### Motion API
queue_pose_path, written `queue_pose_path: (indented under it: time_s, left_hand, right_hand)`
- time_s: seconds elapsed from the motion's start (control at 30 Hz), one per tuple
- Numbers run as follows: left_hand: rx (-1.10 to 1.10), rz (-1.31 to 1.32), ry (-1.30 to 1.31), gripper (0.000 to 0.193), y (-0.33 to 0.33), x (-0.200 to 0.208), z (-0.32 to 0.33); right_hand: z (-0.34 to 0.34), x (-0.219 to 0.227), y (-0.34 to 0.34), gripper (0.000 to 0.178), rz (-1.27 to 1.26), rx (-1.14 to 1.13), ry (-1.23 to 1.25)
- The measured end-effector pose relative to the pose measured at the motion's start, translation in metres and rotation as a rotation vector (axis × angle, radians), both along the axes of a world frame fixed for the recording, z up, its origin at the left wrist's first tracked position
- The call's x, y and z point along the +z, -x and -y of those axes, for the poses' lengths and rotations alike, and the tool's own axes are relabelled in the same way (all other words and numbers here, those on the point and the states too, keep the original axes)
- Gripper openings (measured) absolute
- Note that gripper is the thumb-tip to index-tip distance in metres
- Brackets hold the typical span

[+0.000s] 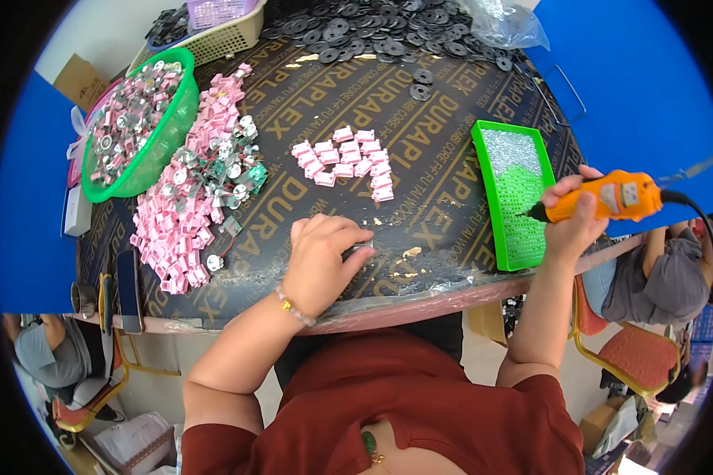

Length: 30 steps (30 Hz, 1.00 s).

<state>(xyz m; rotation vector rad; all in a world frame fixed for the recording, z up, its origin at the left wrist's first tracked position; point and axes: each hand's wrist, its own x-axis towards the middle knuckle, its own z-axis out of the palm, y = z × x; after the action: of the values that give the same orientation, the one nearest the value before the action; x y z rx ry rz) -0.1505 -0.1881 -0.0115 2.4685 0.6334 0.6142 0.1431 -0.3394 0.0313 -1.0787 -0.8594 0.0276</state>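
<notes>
My right hand (pixel 572 226) is wrapped round an orange electric screwdriver (pixel 610 196) with a black nose. Its tip points left, over the green tray (pixel 501 252) of small silver screws (pixel 509 150). My left hand (pixel 318 257) rests low over the near part of the table, fingers curled and thumb meeting the forefinger. A small greyish bit shows between them, but most of it is hidden. Beyond that hand lies a loose group of small pink plastic parts (pixel 345 158). To its left spreads a heap of pink parts (pixel 174 229) mixed with green circuit boards (pixel 255 176).
A green basket (pixel 184 103) of pink parts stands at the left. Black discs (pixel 372 32) cover the far edge beside a clear plastic bag (pixel 503 28). A phone (pixel 128 289) lies at the near left. The screwdriver's cord (pixel 701 222) trails right. Other people sit at both sides.
</notes>
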Motion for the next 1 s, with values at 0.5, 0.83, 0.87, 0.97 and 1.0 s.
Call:
queue_pose_path:
  time_s: [0.5,0.83,0.87,0.97,1.0]
  left_hand:
    - [-0.031,-0.061,0.104,0.018,0.010,0.005,-0.014]
    - [-0.018,0.067,-0.103,0.013,0.002,-0.002,0.000]
    - [-0.043,0.091,-0.152,0.015,0.002,-0.004,0.002]
    - [-0.077,0.092,-0.131,0.018,0.004,-0.002,0.001]
    - [-0.096,0.094,-0.123,0.019,0.005,-0.002,0.000]
  right_hand:
    - [-0.030,0.029,0.083,0.068,0.056,0.213,-0.035]
    - [-0.043,0.024,0.100,0.063,0.014,0.346,0.016]
    - [-0.044,0.024,0.103,0.063,0.007,0.347,0.017]
    - [-0.046,0.025,0.112,0.064,-0.074,0.426,-0.010]
    - [-0.046,0.025,0.114,0.064,-0.074,0.424,-0.011]
